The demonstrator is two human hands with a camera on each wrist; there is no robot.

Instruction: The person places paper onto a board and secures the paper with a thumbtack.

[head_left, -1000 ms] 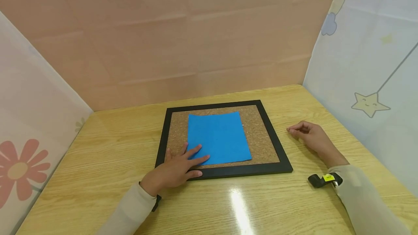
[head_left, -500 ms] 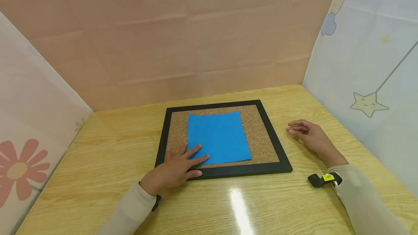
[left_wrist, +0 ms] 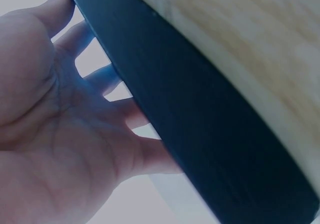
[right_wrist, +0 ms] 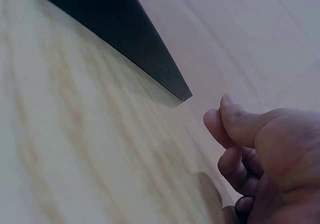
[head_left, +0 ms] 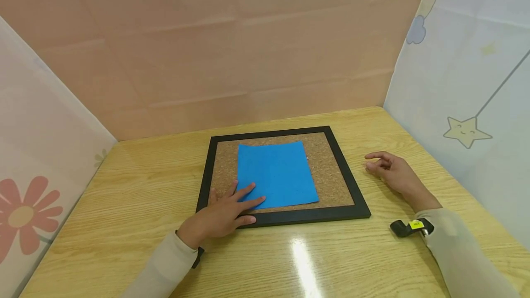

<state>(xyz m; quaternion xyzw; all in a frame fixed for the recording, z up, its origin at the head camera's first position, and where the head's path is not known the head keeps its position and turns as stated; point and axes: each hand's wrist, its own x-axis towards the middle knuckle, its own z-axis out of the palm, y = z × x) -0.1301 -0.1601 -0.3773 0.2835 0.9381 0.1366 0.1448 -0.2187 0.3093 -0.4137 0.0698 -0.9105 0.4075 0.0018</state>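
A blue sheet (head_left: 273, 174), its material hard to tell, lies flat on a cork board (head_left: 331, 174) with a black frame (head_left: 306, 215). My left hand (head_left: 221, 215) rests at the near left corner with fingers spread; some fingertips press on the sheet and the thumb lies on the frame. From below, the left wrist view shows the palm (left_wrist: 55, 119) beside the frame's black edge (left_wrist: 190, 93). To the right of the board, my right hand (head_left: 399, 176) hovers near the table with loosely bent fingers. In the right wrist view, its thumb (right_wrist: 245, 126) overlaps the index finger; nothing held is visible.
The board lies on a wood-grain table (head_left: 145, 187). A plain peach backdrop (head_left: 207, 49) stands behind it. Printed side panels flank the table, with a flower (head_left: 22, 216) on the left and a star (head_left: 468, 131) on the right. A tiny white speck (head_left: 308, 158) shows on the cork.
My right hand's fingers have loosened, and the index finger is now apart from the thumb in the head view. The left hand, sheet and board stay in place.
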